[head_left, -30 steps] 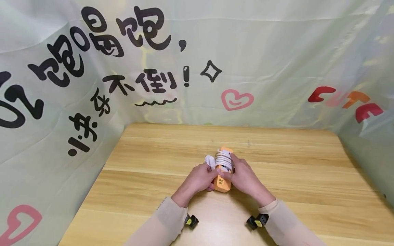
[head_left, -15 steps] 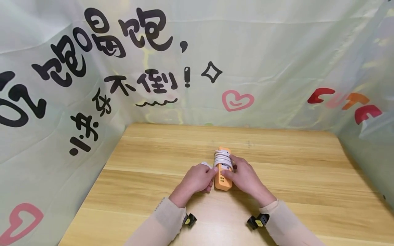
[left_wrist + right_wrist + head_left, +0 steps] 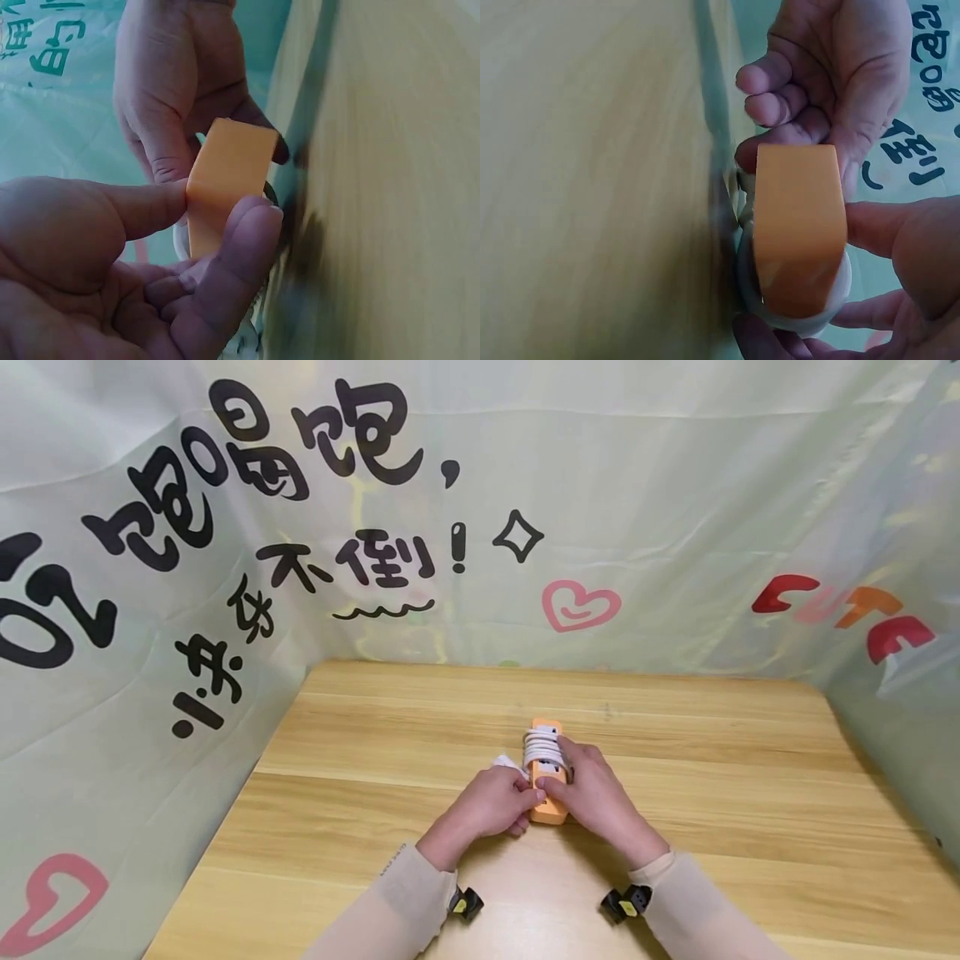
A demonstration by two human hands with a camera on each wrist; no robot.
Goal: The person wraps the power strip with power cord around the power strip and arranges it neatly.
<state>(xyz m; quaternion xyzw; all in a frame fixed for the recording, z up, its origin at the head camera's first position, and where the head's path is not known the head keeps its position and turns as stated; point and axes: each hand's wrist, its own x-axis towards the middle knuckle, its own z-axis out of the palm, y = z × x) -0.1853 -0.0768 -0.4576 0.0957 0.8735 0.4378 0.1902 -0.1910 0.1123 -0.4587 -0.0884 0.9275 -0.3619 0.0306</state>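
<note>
Both hands hold 1 orange power strip [image 3: 545,777] just above the wooden tabletop [image 3: 720,793], near its middle. The left hand [image 3: 491,802] pinches the near end between thumb and fingers; the right hand [image 3: 592,793] curls around the right side beside the white cord [image 3: 542,745], coiled round the strip's middle. Judged advice: keep the coils snug under the right hand's grip while the left steadies the strip's near end.
</note>
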